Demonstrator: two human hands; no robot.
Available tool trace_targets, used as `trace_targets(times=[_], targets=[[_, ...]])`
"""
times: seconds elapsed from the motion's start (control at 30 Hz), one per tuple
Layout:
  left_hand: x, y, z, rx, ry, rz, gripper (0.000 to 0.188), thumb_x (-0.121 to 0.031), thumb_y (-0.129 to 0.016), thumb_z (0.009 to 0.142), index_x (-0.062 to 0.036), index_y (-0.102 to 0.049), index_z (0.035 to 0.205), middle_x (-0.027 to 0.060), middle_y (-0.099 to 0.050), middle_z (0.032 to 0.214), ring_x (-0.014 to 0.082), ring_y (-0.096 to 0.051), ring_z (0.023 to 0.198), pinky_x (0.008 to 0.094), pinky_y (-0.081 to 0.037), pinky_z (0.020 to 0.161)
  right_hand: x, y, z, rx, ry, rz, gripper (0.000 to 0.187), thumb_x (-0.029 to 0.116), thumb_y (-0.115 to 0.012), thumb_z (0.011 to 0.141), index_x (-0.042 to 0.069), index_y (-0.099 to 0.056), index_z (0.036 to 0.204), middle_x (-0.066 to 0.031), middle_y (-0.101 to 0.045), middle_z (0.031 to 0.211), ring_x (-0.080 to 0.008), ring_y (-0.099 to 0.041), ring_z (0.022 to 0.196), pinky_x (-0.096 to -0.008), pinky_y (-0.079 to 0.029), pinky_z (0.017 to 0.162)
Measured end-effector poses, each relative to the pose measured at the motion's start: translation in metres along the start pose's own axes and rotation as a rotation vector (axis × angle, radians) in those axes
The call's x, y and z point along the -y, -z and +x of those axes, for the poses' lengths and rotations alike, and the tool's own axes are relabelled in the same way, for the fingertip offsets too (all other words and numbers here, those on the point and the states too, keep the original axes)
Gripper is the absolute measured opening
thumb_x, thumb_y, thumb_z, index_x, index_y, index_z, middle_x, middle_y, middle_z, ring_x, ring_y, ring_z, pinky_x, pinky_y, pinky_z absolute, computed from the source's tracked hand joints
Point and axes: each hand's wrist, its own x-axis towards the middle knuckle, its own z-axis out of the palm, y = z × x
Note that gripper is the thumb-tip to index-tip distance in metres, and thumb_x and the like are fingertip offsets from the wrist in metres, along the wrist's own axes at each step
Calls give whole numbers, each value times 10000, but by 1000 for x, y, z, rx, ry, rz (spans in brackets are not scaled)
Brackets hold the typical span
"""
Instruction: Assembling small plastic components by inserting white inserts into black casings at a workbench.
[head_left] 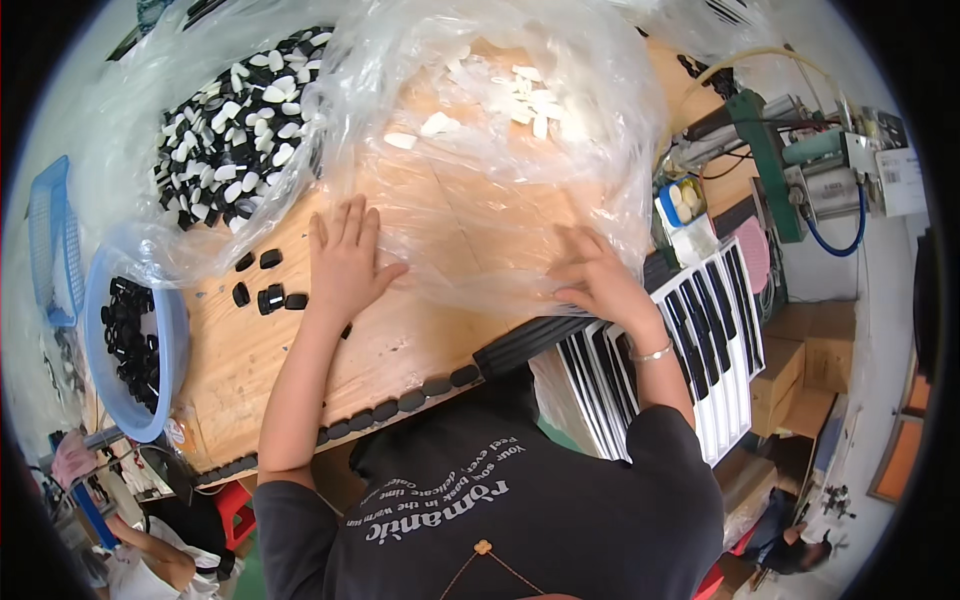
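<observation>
A large clear plastic sheet (480, 200) lies on the wooden table (260, 360). It is thin, shiny and full of wrinkles, and the wood shows through it. On its far part some small white pieces (520, 95) are scattered.

The left hand (345, 262) lies flat on the near left edge of the sheet, palm down, with the fingers stretched out and a little spread, not gripping anything. The right hand (600, 280) is at the near right edge of the sheet; its fingers are bent down on the plastic, but I cannot tell if they pinch it or only press it.

Just left of the left hand, a few small black caps (268, 292) lie on the bare wood. Further left, a clear bag (230, 130) holds many black and white pieces. A blue bowl (172, 345) with black parts stands at the left table edge. A row of black caps (400, 402) lines the near edge.
</observation>
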Motion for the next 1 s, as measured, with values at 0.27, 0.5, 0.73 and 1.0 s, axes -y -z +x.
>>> trace_targets(times=[0.27, 0.5, 0.73, 1.0], targets=[[-44, 10, -26, 58, -513, -391, 375, -101, -661, 765, -50, -587, 1130, 128, -533, 1246, 315, -462, 1209, 494, -333, 1007, 1, -13, -12, 46, 6, 249, 150, 93, -732, 691, 12, -612, 734, -116, -581, 891, -318, -580, 877, -379, -470, 758], [-50, 5, -49, -111, -339, -267, 302, -38, -650, 753, 18, -610, 1047, 182, -596, 1136, 341, -585, 1070, 394, -505, 867, 50, -24, 47, -81, 174, 216, 151, 131, -675, 764, 33, -591, 841, -120, -566, 879, -322, -578, 858, -407, -473, 730], [-54, -3, -61, -68, -334, -175, 363, -77, -555, 754, 33, -598, 1098, 220, -569, 1200, 341, -538, 1161, 401, -471, 926, 99, -73, 134, -49, 428, 113, 81, 77, -594, 781, 42, -562, 846, -126, -552, 902, -332, -599, 808, -404, -492, 695], [-43, 11, -68, -94, -294, -270, 340, -26, -599, 771, 0, -604, 1110, 172, -570, 1215, 337, -535, 1155, 397, -471, 935, 70, -80, 174, -177, 260, -76, 70, 85, -557, 792, 44, -594, 833, -136, -558, 874, -319, -615, 800, -402, -498, 687]])
